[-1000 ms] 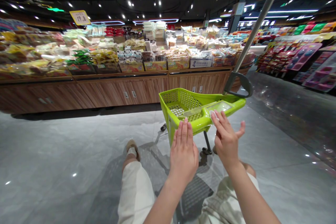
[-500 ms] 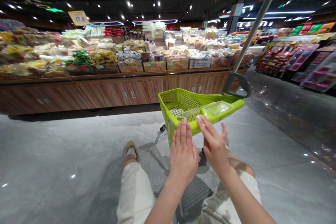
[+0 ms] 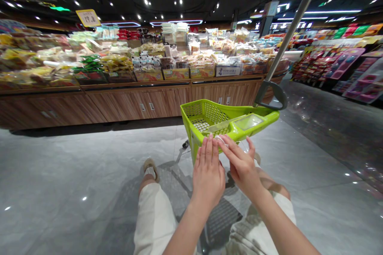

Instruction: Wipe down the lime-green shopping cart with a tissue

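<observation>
A lime-green shopping cart basket (image 3: 188, 124) with perforated sides stands in front of me, with nothing visible in its bottom. My left hand (image 3: 208, 181) lies flat at its near rim, fingers straight and side by side, holding nothing. Just to the right, my right hand (image 3: 244, 171) has a small white tissue (image 3: 221, 141) under its index and middle fingertips, pressed against the rim close to the left fingertips. The thumb side and little finger stand apart. A clear-topped panel (image 3: 250, 122) is set into the rim further right.
A grey handle (image 3: 271, 95) and a slanting metal pole (image 3: 291, 32) rise from the cart's right end. Behind it runs a wooden display counter (image 3: 125, 105) stacked with packaged snacks. Shelves of goods (image 3: 326, 61) stand at the right. My legs (image 3: 155, 215) straddle the cart.
My right hand has slid left along the rim with the white tissue, bringing its fingertips up close to the left hand's. My left hand has stayed nearly in place.
</observation>
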`<state>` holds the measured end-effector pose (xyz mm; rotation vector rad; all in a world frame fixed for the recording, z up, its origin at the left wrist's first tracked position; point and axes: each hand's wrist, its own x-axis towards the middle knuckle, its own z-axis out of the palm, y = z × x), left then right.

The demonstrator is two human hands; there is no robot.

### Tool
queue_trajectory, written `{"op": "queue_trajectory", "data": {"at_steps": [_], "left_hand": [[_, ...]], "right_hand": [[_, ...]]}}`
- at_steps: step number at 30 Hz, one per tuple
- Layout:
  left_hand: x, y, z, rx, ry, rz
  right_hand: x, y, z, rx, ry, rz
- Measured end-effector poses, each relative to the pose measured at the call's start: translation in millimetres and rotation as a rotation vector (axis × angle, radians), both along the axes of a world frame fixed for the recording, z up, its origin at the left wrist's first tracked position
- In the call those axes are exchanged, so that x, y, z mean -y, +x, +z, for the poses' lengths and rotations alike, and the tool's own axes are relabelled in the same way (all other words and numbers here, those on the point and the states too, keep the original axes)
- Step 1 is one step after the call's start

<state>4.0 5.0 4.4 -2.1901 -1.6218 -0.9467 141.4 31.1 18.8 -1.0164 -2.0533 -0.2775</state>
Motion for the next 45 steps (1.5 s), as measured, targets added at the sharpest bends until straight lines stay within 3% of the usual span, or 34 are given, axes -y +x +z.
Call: {"op": "queue_trajectory", "data": {"at_steps": [3, 5, 10, 12, 16, 22, 28, 32, 34, 38, 40, 45], "left_hand": [[0.6, -0.5, 0.2, -0.006, 0.001, -0.011], [0.8, 0.2, 0.5, -0.004, 0.002, -0.005], [0.4, 1.1, 0.1, -0.009, -0.005, 0.006], [0.3, 0.5, -0.2, -0.009, -0.004, -0.001], [0.5, 0.6, -0.7, -0.006, -0.004, -0.007], [1.0, -0.1, -0.2, -0.010, -0.015, -0.002], [1.1, 0.0, -0.1, -0.006, -0.015, -0.006], [1.5, 1.1, -1.1, -0.008, -0.016, 0.013], [1.6, 0.2, -0.9, -0.008, -0.011, 0.008], [1.2, -1.0, 0.5, -0.005, -0.005, 0.000], [1.3, -0.7, 0.4, -0.004, -0.006, 0.006], [2.6, -0.7, 0.0, -0.023, -0.017, 0.013]], "right_hand": [[-9.5, 11.1, 0.5, -0.117, 0.017, -0.246], [-11.4, 12.0, 0.9, -0.166, 0.018, -0.333], [1.2, -0.1, 4.0, 0.012, -0.023, -0.022], [-0.9, 4.0, 5.1, 0.013, -0.002, -0.056], [-9.4, 11.1, 4.9, -0.112, 0.025, -0.312], [3.6, -4.0, 1.9, 0.029, -0.009, -0.033], [-11.3, 13.4, 2.0, -0.135, 0.018, -0.348], [2.5, -1.5, 1.6, -0.006, -0.025, -0.075], [5.8, -3.2, 0.6, 0.032, -0.025, -0.031], [-4.8, 7.3, -2.5, -0.101, 0.010, -0.326], [-7.1, 6.6, -3.6, -0.146, 0.026, -0.382], [2.5, -5.0, -5.4, 0.036, 0.017, -0.026]]}}
